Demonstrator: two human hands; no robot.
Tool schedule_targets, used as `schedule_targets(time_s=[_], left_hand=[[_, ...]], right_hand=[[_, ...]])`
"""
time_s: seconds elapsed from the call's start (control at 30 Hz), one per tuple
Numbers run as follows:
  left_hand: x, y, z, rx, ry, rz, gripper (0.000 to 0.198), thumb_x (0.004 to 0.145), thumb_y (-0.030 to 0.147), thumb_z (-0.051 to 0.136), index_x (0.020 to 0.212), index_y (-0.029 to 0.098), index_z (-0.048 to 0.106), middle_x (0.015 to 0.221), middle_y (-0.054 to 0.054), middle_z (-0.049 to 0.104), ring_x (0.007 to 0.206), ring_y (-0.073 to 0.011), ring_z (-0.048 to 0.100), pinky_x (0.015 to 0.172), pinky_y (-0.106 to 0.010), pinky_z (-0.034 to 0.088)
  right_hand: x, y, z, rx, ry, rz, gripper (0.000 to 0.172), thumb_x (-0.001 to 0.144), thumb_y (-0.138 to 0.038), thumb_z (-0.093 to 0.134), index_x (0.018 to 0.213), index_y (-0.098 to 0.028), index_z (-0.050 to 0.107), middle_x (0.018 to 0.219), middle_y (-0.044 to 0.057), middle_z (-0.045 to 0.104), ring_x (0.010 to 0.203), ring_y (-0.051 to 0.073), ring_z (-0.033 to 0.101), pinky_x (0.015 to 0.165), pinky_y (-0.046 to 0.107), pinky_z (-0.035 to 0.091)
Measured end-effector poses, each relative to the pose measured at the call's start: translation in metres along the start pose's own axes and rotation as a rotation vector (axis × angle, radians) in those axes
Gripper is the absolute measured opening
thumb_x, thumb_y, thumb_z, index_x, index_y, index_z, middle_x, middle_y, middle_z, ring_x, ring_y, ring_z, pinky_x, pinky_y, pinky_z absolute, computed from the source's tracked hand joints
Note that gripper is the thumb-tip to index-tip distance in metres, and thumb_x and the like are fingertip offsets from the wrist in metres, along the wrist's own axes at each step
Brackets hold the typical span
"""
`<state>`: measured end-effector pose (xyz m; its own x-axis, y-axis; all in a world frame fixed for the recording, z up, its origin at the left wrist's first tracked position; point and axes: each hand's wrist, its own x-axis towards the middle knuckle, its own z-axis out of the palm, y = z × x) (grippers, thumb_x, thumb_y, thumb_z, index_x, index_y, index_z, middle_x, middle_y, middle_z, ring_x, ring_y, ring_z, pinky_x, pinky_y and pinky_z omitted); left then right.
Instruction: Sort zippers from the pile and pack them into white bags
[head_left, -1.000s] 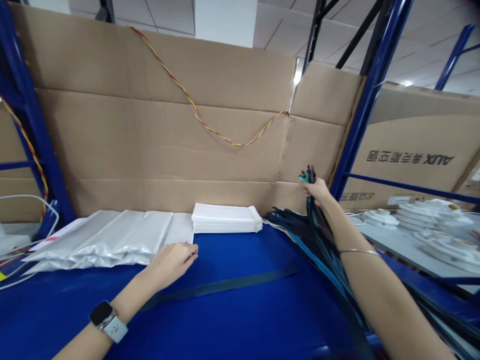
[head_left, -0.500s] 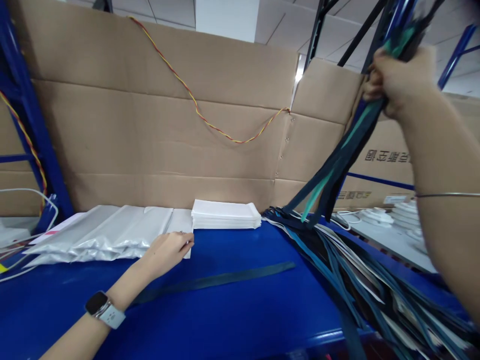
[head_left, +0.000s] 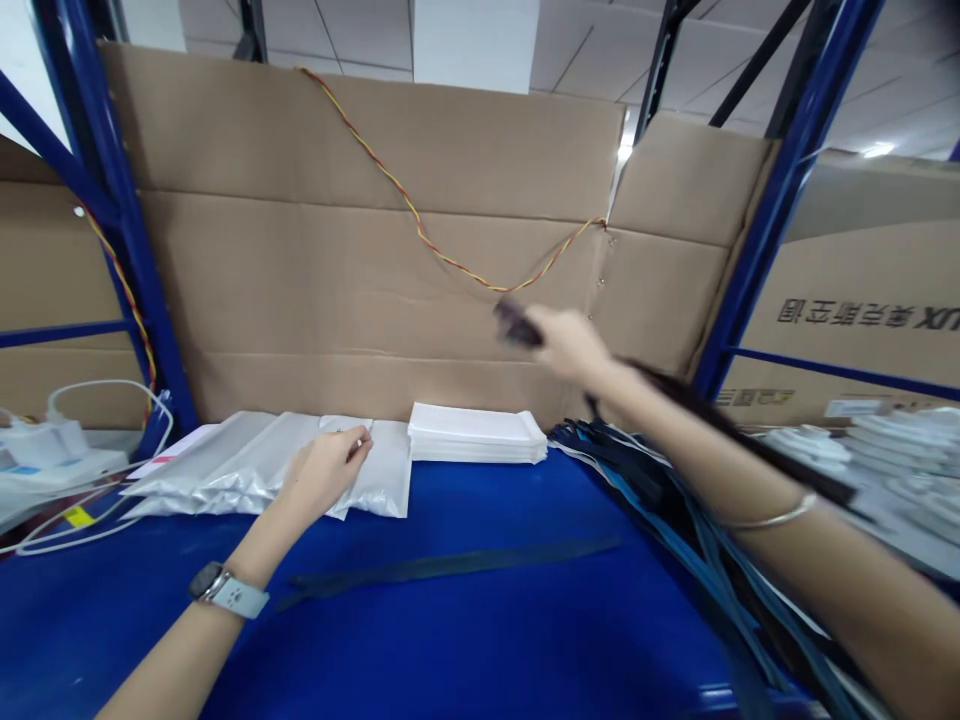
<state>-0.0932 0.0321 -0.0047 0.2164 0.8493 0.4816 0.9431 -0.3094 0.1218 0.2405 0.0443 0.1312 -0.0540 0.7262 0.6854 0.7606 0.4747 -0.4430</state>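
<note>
Gripping blurred straps point(head_left: 519, 325): right hand point(head_left: 566, 345); left hand point(head_left: 321, 475): hold unclear (1 strip point(head_left: 457, 563) lies apart).

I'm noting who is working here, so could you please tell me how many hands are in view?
2: the left hand over the white bags, and the right hand raised before the cardboard, holding a dark, blurred bundle. No other hand shows.
</note>
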Motion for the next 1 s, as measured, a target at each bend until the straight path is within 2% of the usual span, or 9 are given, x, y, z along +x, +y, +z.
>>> schedule_targets(time_s=[0.07, 0.17, 0.23, 0.3, 0.47, 0.6, 0.67, 0.87, 1.0], left_hand=[[0.001, -0.006, 0.001, -0.028, 0.011, -0.033, 0.026, 0.088, 0.037, 0.037, 0.085, 0.022, 0.058, 0.072, -0.004, 0.063, 0.066, -0.019, 0.057, 0.056, -0.025, 0.031], [0.002, -0.011, 0.003, -0.031, 0.004, -0.064, 0.025, 0.087, 0.037, 0.038, 0.084, 0.022, 0.058, 0.069, -0.003, 0.061, 0.063, -0.0189, 0.056, 0.055, -0.025, 0.03], [0.002, -0.012, 0.005, -0.029, -0.008, -0.075, 0.025, 0.087, 0.037, 0.038, 0.083, 0.022, 0.058, 0.069, -0.004, 0.061, 0.063, -0.0192, 0.055, 0.054, -0.025, 0.029], [0.001, -0.014, 0.007, -0.039, -0.015, -0.075, 0.024, 0.086, 0.035, 0.038, 0.083, 0.022, 0.058, 0.069, -0.004, 0.061, 0.064, -0.0192, 0.056, 0.055, -0.025, 0.03], [0.001, -0.018, 0.015, -0.145, -0.061, -0.042, 0.019, 0.084, 0.029, 0.041, 0.085, 0.02, 0.058, 0.072, -0.004, 0.062, 0.065, -0.0173, 0.057, 0.059, -0.025, 0.034], [0.0, -0.017, 0.02, -0.252, -0.111, 0.004, 0.02, 0.084, 0.028, 0.042, 0.087, 0.019, 0.06, 0.077, -0.004, 0.064, 0.068, -0.0171, 0.057, 0.06, -0.025, 0.035], [0.0, -0.016, 0.02, -0.284, -0.121, 0.03, 0.022, 0.084, 0.028, 0.04, 0.086, 0.019, 0.061, 0.077, -0.004, 0.065, 0.069, -0.0174, 0.057, 0.061, -0.026, 0.036], [0.0, -0.016, 0.021, -0.331, -0.193, 0.056, 0.021, 0.079, 0.033, 0.048, 0.084, 0.018, 0.062, 0.074, -0.002, 0.065, 0.068, -0.0165, 0.058, 0.06, -0.025, 0.038], [0.0, -0.019, 0.033, -0.333, -0.246, 0.05, 0.015, 0.071, 0.029, 0.057, 0.081, 0.019, 0.063, 0.074, -0.001, 0.065, 0.066, -0.0152, 0.058, 0.058, -0.023, 0.039]], right_hand=[[-0.025, 0.005, 0.072, -0.025, -0.156, -0.06, 0.03, 0.059, 0.0, 0.067, 0.084, -0.015, 0.061, 0.081, 0.008, 0.065, 0.082, 0.023, 0.059, 0.069, 0.027, 0.038], [-0.051, 0.008, 0.163, -0.032, -0.387, -0.176, 0.021, 0.075, -0.011, 0.056, 0.095, -0.016, 0.06, 0.092, 0.01, 0.067, 0.082, 0.023, 0.061, 0.069, 0.029, 0.04], [-0.059, 0.004, 0.203, -0.008, -0.426, -0.2, 0.022, 0.078, -0.016, 0.054, 0.1, -0.016, 0.057, 0.097, 0.012, 0.066, 0.085, 0.024, 0.061, 0.069, 0.029, 0.041], [-0.063, -0.002, 0.227, 0.029, -0.453, -0.226, 0.027, 0.077, -0.021, 0.058, 0.103, -0.015, 0.055, 0.098, 0.012, 0.066, 0.086, 0.024, 0.061, 0.069, 0.029, 0.042], [-0.073, -0.005, 0.233, 0.115, -0.557, -0.314, 0.03, 0.075, -0.024, 0.062, 0.102, -0.016, 0.054, 0.094, 0.007, 0.065, 0.084, 0.02, 0.06, 0.072, 0.027, 0.043], [-0.08, 0.003, 0.216, 0.154, -0.632, -0.42, 0.07, 0.063, -0.042, 0.074, 0.122, -0.018, 0.045, 0.11, 0.011, 0.057, 0.1, 0.024, 0.053, 0.083, 0.034, 0.041], [-0.082, 0.004, 0.209, 0.162, -0.615, -0.452, 0.077, 0.06, -0.051, 0.074, 0.123, -0.018, 0.045, 0.114, 0.012, 0.053, 0.105, 0.027, 0.048, 0.087, 0.038, 0.039], [-0.09, 0.001, 0.21, 0.179, -0.517, -0.466, 0.023, 0.077, -0.036, 0.065, 0.09, -0.018, 0.059, 0.088, 0.004, 0.057, 0.086, 0.019, 0.051, 0.076, 0.03, 0.039], [-0.091, 0.0, 0.214, 0.161, -0.541, -0.478, 0.01, 0.079, -0.026, 0.063, 0.081, -0.017, 0.061, 0.078, 0.002, 0.057, 0.079, 0.017, 0.051, 0.072, 0.027, 0.037]])
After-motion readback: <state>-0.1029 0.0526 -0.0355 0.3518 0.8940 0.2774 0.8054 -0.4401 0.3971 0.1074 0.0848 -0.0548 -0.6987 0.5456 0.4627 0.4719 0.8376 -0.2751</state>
